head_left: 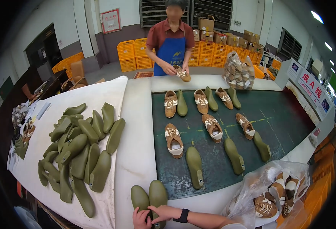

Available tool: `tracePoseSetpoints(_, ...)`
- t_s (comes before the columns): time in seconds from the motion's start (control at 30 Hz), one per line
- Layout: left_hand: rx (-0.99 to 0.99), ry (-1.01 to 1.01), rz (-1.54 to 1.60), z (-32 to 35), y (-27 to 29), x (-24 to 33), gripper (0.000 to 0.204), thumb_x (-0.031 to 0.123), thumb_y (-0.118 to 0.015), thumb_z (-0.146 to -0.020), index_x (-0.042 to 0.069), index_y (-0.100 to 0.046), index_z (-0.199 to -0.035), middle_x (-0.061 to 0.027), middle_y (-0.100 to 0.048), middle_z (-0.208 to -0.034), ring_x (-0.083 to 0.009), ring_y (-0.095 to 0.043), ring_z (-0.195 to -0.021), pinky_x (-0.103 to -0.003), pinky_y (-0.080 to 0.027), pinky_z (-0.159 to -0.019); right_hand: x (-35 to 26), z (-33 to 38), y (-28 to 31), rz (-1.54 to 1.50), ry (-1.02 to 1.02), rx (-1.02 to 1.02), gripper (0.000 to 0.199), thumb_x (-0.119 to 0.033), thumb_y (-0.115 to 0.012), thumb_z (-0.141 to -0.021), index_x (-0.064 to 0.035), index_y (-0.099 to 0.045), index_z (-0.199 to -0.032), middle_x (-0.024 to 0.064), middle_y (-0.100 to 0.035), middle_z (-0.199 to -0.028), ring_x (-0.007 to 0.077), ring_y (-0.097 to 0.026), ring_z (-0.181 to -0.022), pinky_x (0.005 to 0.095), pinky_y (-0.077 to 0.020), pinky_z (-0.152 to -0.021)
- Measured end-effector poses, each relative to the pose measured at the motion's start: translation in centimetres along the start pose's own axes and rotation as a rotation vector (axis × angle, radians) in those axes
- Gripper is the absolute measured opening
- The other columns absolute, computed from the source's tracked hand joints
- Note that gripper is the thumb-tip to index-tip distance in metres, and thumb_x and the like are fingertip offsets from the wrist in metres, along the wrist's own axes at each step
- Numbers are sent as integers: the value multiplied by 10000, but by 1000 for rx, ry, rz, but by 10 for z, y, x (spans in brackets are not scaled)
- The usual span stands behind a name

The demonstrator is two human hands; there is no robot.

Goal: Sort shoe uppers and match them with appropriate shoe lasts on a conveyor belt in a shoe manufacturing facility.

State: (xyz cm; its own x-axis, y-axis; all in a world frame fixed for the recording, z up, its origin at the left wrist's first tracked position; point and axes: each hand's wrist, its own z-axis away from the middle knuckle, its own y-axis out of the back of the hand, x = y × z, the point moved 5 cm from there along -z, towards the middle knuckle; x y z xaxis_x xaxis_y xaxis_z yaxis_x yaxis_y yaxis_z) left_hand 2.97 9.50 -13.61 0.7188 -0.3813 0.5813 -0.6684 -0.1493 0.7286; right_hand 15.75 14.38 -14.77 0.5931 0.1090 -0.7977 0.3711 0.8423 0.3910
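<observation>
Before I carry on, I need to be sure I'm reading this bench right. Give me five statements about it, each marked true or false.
1. The left hand and right hand are at two olive-green shoe lasts. True.
2. The black wristband is on the left wrist. False: the black wristband is on the right.
3. Six brown-and-white sneakers stand on the dark green work surface. True.
4. The heap of lasts lies among those sneakers. False: the heap of lasts is on the white sheet at the left.
5. The co-worker in the blue apron holds a shoe. True.
</observation>
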Motion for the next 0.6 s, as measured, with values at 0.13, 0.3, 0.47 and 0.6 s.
tracePoseSetpoints(0.13, 10, -14, 26, -2, 1, -1, 269, 20, -599, -736, 29, -611, -1005, -160, -586, -979, -354, -531, -989, -482, -355, -1004, 4, -3, -1, -34, 6, 6, 789, -484, -656, -762, -60, -296, -1322, 156, -597, -627, 257, -574, -451, 331, -464, -442)
tracePoseSetpoints(0.3, 3, 11, 45, -5, 5, 2, 260, -7, -584, -728, 30, -616, -983, -156, -588, -964, -352, -533, -980, -481, -351, -1010, 18, -14, -12, 11, 48, 90, 765, -527, -639, -763, -86, -327, -1305, 171, -612, -658, 275, -567, -442, 361, -473, -477)
tracePoseSetpoints(0.47, 14, 22, 84, 0, 6, -9, 243, -33, -556, -732, 22, -618, -960, -155, -597, -942, -347, -540, -970, -481, -347, -1018, 11, -18, -11, 35, 54, 125, 697, -530, -587, -798, -79, -364, -1280, 167, -603, -623, 288, -571, -449, 375, -472, -473)
tracePoseSetpoints(0.6, 36, 36, 160, -4, 9, -9, 235, -55, -531, -741, 21, -622, -944, -155, -603, -929, -347, -547, -962, -475, -348, -1014, -7, -5, 3, -135, -110, 70, 595, -486, -517, -852, -75, -396, -1264, 189, -622, -664, 334, -613, -554, 416, -497, -538)
